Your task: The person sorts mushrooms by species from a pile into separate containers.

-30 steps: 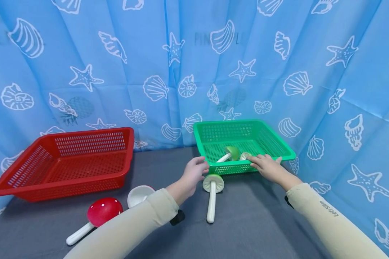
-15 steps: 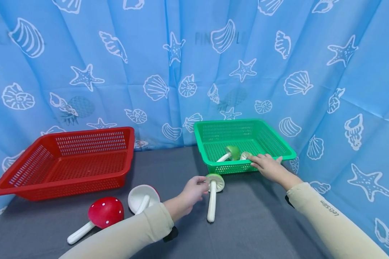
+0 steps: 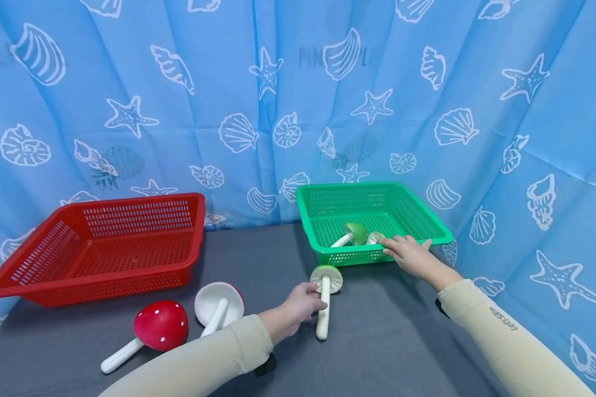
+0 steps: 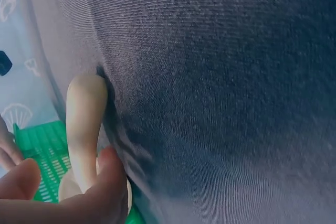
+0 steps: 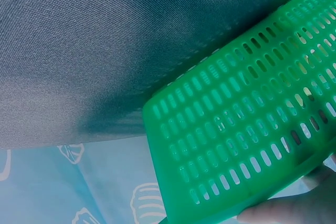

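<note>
My left hand [image 3: 298, 309] is at the white stem of a green-capped toy mushroom [image 3: 326, 279], lying on the grey cloth in front of the green basket. The left wrist view shows one digit against the stem [image 4: 84, 116] and another raised apart from it. On the front rim of the green basket [image 3: 345, 257] rests my right hand [image 3: 411, 256], its fingers laid over the edge. Inside that basket are a green-capped mushroom [image 3: 356, 234] and a pale mushroom piece [image 3: 374, 238] by my right fingertips; the rest of it is hidden.
A red basket [image 3: 129, 281] stands at the left. In front of it lie a red mushroom with white dots [image 3: 161, 325] and another with its white underside [image 3: 213, 300] up, partly behind my left sleeve. A blue shell-patterned curtain [image 3: 278, 110] hangs behind the table.
My left hand has come down and toward me, from beside the green basket's front corner to the mushroom's stem. The mushroom lies where it was, and my right hand has stayed on the rim.
</note>
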Motion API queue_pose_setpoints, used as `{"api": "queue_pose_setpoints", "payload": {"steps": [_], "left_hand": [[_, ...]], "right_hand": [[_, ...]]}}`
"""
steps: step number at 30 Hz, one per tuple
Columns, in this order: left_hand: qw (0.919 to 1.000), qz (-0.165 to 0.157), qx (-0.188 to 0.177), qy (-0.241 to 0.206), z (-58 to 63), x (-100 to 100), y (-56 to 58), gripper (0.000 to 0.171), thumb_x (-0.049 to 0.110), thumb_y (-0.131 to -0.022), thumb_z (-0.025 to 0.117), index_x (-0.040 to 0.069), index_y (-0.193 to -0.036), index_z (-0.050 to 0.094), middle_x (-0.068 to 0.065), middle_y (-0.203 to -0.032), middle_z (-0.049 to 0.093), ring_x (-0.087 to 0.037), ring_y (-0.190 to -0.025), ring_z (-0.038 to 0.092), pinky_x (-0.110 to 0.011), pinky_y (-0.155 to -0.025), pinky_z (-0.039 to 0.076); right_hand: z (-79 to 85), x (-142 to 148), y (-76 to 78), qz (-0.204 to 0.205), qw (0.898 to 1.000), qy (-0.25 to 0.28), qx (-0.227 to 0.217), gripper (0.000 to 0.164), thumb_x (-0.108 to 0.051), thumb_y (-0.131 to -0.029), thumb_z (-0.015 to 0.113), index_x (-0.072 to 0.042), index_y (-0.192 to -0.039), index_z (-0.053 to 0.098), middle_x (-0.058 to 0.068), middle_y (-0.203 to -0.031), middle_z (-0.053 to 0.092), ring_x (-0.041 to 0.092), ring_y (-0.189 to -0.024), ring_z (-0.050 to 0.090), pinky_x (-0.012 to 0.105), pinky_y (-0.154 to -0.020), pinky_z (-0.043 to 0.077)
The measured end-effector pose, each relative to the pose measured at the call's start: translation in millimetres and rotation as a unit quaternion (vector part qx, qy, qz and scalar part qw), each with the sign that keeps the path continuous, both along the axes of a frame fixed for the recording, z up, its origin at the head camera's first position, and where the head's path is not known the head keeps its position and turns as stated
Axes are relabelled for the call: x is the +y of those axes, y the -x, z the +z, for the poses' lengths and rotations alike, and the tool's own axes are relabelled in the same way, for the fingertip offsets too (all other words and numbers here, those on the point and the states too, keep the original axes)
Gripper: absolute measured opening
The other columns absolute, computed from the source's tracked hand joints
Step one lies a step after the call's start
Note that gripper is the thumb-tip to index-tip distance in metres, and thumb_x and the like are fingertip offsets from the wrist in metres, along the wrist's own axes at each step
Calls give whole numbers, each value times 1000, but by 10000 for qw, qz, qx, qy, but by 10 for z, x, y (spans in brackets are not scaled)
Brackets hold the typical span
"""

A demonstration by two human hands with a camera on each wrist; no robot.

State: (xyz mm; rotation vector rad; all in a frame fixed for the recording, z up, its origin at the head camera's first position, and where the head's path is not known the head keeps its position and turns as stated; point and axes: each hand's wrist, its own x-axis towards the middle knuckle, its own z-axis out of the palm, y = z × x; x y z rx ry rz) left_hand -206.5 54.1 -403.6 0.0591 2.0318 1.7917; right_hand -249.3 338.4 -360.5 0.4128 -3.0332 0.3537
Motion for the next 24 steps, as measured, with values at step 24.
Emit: {"api": "queue_pose_setpoints", "payload": {"steps": [24], "left_hand": [[9968, -283, -244, 712, -65, 154, 45, 59, -18, -81, 61, -5, -136, 48, -20, -119, 63, -28, -89, 65, -41, -73, 55]], "right_hand": [[3, -23, -7, -57, 10000, 35, 4, 39, -20, -102, 48, -2, -136, 53, 30, -129, 52, 55, -118, 41, 85, -88, 3]]}}
